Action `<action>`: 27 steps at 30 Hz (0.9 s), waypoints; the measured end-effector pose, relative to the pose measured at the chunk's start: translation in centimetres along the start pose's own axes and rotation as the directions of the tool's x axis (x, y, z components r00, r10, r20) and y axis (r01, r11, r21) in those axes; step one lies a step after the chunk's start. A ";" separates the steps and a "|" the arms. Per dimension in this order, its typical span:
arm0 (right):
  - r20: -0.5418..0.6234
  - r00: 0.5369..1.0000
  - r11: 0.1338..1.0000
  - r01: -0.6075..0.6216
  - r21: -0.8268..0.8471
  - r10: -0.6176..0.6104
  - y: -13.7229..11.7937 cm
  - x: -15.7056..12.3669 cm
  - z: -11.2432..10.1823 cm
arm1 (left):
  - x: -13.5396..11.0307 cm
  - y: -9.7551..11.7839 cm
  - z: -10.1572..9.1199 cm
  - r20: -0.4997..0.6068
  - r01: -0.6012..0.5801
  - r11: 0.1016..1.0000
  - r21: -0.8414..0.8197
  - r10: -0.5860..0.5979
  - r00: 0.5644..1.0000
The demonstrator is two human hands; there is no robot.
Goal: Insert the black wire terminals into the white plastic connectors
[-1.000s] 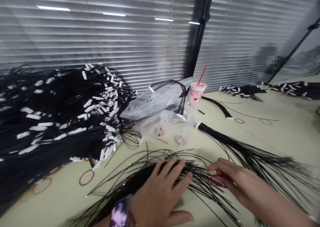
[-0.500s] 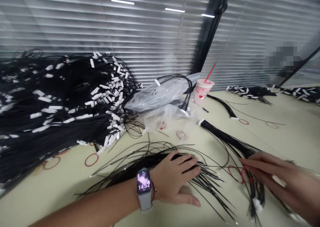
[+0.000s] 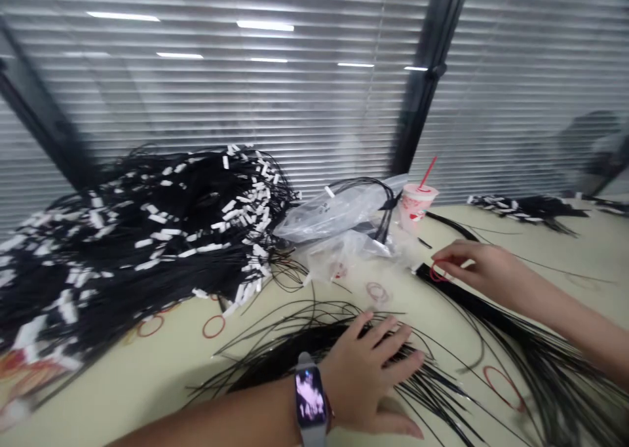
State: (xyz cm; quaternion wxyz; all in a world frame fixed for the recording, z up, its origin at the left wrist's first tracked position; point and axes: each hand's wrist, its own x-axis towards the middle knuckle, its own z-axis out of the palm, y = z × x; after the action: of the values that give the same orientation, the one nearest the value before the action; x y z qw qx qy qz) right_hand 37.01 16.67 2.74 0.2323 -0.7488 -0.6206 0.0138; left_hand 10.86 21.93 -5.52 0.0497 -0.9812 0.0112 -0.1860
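Bright, even overhead light, strip lamps [image 3: 265,25] mirrored in glass over slatted blinds [image 3: 246,119]; faint shadow under the left hand [image 3: 368,375]; wide-angle bending and slight blur at the edges.

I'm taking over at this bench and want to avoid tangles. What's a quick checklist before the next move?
Right hand grip on red rubber band: ok, held at the fingertips.
Left hand flat on loose black cables: ok.
Those strands gathered together: not ok, they splay widely.
Band around the black cable bundle: cannot tell.
Drink cup apart from both hands: ok.
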 end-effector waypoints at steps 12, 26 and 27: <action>0.099 0.642 0.637 0.767 -0.081 -0.761 -20.7 2.7 4.8 | -11.6 0.5 -9.4 0.144 0.560 0.797 0.226 -0.596 0.790; 0.126 0.442 0.370 0.850 -0.376 -0.888 -30.7 6.3 17.7 | -17.0 -0.1 -9.8 0.066 0.710 0.702 -0.051 -0.707 0.704; 0.099 0.470 0.399 0.828 -0.393 -0.877 -30.6 6.4 17.8 | -17.2 -0.4 -10.1 0.036 0.727 0.685 -0.042 -0.727 0.686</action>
State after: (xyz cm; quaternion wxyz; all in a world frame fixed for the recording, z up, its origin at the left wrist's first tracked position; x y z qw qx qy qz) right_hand 4.76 32.29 -0.22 0.0910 -0.3540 -0.8888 -0.2763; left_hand -8.81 22.07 -2.39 -0.0539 -0.9079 -0.3738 -0.1819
